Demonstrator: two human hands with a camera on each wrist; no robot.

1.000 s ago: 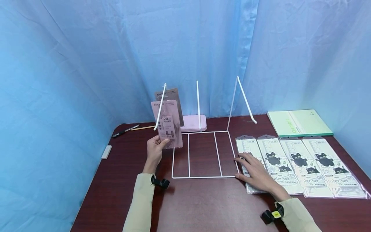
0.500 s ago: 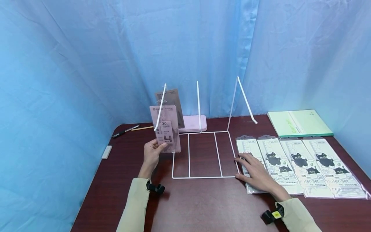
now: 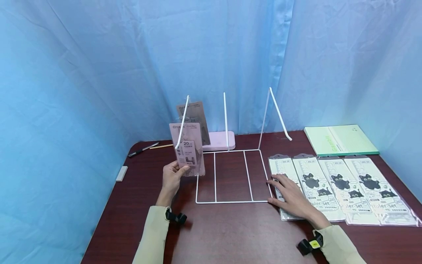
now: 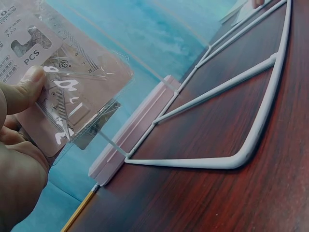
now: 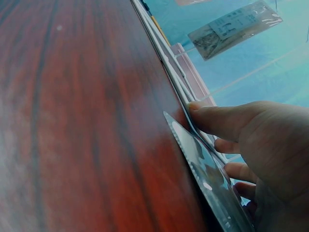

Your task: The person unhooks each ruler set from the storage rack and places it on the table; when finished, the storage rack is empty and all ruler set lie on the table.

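My left hand pinches a pink packaged ruler set by its lower left edge, thumb on the front. The clear pack stands upright, and its top overlaps the left prong of a white wire display rack. Behind it, a grey-brown pack hangs from that same prong. In the left wrist view, clear rulers show through the plastic. My right hand rests with spread fingers at the rack's right base edge, over the leftmost black-cat ruler set.
Several cat-print ruler sets lie in a row at right, below a green notebook. A pink case lies behind the rack. At left are a pencil, a pen and a white eraser.
My left hand has brought the pink ruler set lower, slightly left and nearer to me, uncovering more of the grey-brown pack behind. My right hand has kept its place.
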